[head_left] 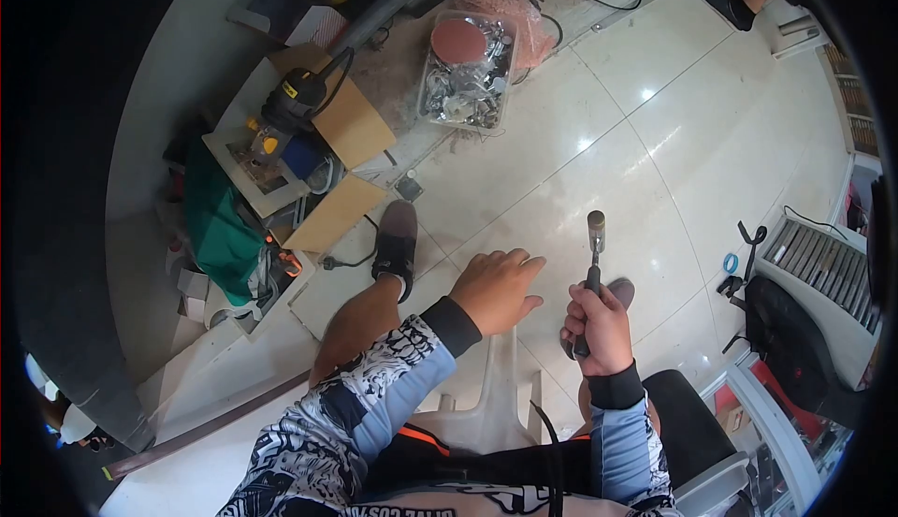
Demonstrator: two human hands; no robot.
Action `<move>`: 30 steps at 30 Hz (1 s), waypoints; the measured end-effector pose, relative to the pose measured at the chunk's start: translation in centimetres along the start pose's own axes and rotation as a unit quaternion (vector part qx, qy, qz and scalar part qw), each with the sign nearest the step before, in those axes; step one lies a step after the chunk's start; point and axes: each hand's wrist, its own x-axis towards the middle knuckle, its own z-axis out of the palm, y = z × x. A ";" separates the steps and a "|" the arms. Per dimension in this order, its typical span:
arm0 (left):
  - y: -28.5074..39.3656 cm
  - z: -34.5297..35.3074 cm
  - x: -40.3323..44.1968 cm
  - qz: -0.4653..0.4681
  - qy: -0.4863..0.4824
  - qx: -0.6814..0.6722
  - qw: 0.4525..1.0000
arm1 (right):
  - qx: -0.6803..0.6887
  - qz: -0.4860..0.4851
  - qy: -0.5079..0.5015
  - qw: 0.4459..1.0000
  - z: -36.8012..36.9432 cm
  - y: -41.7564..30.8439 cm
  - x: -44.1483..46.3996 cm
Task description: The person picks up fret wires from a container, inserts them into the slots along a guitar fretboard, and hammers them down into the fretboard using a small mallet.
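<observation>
My right hand (606,330) is wrapped round the dark handles of a pliers-like tool (596,247), which points away from me. Its metal head carries a round brownish end; the exact kind is unclear. To the left, my left hand (496,291) hangs above the floor, back upward, with the thumb apart from the fingers and nothing visible in it. The two hands do not touch. Part of one handle is hidden by my right fingers.
Ahead, a clear plastic bin (468,96) holds many small metal parts and a red disc (458,42). At left, an open cardboard box (351,124) holds a black power tool (297,96). A white plastic stool (500,395) stands below my hands. Another person's foot (725,2) shows at upper right.
</observation>
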 end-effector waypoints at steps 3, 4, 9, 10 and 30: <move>-0.1 0.2 0.2 0.004 0.000 0.003 1.000 | 0.009 0.006 -0.001 1.000 0.1 -0.3 0.1; -0.1 0.2 0.2 0.005 0.003 0.003 1.000 | 0.013 0.005 0.003 1.000 0.1 -0.3 0.1; 0.8 -1.1 0.4 -0.036 -0.075 -0.007 0.996 | 0.019 0.006 0.021 1.000 0.1 -0.4 0.0; 0.8 -0.9 0.4 -0.030 -0.072 -0.003 0.997 | 0.021 0.001 0.022 1.000 0.0 -0.4 0.0; 0.6 -1.2 -1.9 -0.035 -0.080 0.007 0.996 | -0.001 -0.032 0.035 0.999 0.9 0.7 -1.5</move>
